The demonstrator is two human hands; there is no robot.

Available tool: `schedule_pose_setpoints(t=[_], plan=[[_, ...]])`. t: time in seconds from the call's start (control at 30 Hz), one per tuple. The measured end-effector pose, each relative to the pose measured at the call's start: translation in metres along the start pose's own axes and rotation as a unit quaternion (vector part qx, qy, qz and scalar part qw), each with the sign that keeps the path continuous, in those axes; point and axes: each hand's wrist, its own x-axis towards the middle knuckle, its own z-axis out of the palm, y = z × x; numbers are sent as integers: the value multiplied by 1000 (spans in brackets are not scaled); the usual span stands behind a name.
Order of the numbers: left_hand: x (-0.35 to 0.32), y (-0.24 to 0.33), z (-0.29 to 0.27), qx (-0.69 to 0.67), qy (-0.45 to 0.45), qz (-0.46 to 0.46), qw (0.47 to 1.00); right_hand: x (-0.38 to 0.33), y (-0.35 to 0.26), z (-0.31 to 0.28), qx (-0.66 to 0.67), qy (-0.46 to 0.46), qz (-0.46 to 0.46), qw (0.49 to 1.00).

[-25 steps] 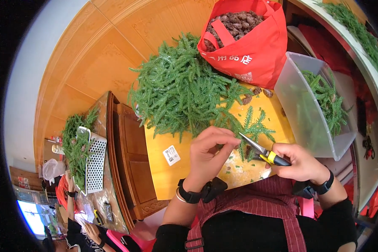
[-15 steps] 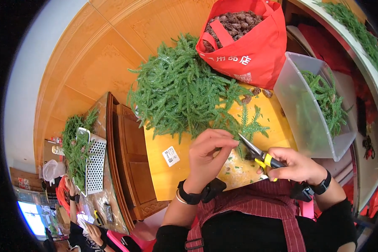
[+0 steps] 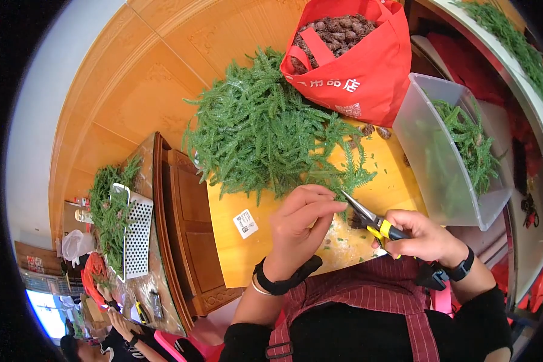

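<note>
Your left hand (image 3: 298,232) arches over the near edge of the yellow board (image 3: 398,181), wrist bent, fingers pinching a green sprig (image 3: 350,175), while your right hand (image 3: 425,235) lies beside it, fist wrapped around one pair of yellow-handled snips (image 3: 368,218) whose blades point at that sprig. Farther along the board lie one heap of green fronds (image 3: 259,133), one clear tub (image 3: 440,163) at the right edge, and one red bag of cones (image 3: 353,57) at the far edge.
</note>
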Motion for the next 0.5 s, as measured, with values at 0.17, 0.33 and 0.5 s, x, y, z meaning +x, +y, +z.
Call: schedule_pose_setpoints(t=[0.17, 0.33, 0.5], plan=[[0, 0, 0, 7, -5, 16, 1000, 1, 6, 4, -84, 52, -38, 994], [2, -1, -1, 25, 8, -15, 1000, 4, 9, 4, -51, 42, -13, 998], [-5, -17, 2, -5, 5, -39, 999, 3, 4, 6, 43, 22, 32, 998]])
